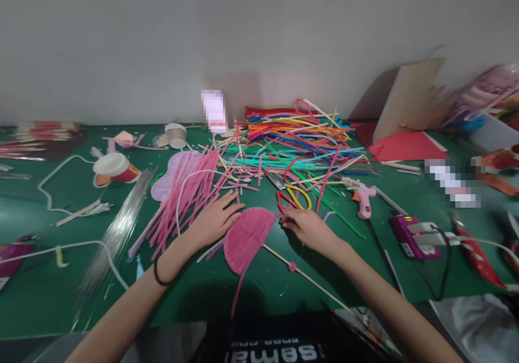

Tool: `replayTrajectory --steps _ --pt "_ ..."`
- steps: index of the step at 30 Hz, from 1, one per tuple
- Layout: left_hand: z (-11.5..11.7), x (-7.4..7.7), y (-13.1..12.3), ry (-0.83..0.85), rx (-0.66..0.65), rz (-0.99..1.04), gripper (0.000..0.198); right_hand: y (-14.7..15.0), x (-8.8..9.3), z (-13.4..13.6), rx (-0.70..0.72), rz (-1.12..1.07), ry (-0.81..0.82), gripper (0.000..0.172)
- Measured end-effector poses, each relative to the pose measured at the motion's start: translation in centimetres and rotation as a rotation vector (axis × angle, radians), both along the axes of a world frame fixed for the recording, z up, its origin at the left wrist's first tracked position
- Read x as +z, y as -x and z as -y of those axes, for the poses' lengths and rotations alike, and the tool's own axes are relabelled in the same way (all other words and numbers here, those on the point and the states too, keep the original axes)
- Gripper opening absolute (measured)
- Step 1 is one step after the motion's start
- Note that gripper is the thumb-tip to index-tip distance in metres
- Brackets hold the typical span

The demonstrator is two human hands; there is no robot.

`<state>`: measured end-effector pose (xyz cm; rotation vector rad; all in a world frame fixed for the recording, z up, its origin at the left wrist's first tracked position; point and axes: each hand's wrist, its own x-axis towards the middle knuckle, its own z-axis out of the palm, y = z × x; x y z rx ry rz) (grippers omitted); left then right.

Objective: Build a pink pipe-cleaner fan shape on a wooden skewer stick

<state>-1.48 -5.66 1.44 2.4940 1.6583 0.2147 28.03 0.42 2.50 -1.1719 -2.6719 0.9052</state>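
Note:
A pink fan-shaped piece made of pipe cleaners lies on the green table in front of me, with a thin wooden stick running from it to the lower right. My left hand is open, fingers stretched flat beside the piece's upper left edge. My right hand is closed at its right side, fingertips pinched; what they hold is too small to make out. Just beyond those fingers lie scissors with red and yellow handles. A small pink bead-like disc sits on the stick.
Pink pipe cleaners are heaped left of my hand, many-coloured ones at the back. A pink glue gun and a purple power box stand right. Leftward are a paper cup, thin wires and a white cable.

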Motion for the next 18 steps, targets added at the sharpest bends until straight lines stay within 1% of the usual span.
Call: replayTrajectory --steps 3,6,8,10,13,15,18 --pt "-0.3 -0.8 1.1 -0.055 0.049 0.025 0.035 -0.3 -0.3 0.5 -0.026 -0.040 -0.018 0.011" --pt "0.5 -0.6 1.8 -0.145 0.085 0.062 0.031 -0.5 -0.8 0.8 -0.060 -0.095 -0.055 0.014" --pt "1.7 0.1 1.8 -0.102 0.063 0.124 0.027 -0.5 -1.2 0.9 -0.107 -0.124 -0.097 0.018" --pt "3.4 0.8 1.5 0.003 0.026 0.175 0.024 -0.3 -1.6 1.0 -0.147 -0.138 -0.146 0.022" --pt "5.7 1.4 0.9 0.074 0.047 0.212 0.021 0.2 -2.1 1.1 -0.165 -0.177 -0.190 0.027" --pt "6.8 1.1 0.5 0.068 0.080 0.207 0.024 0.6 -2.2 1.3 -0.147 -0.234 -0.193 0.029" --pt "7.2 0.0 0.6 0.049 0.132 0.156 0.024 1.0 -1.9 1.5 -0.111 -0.323 -0.194 0.030"
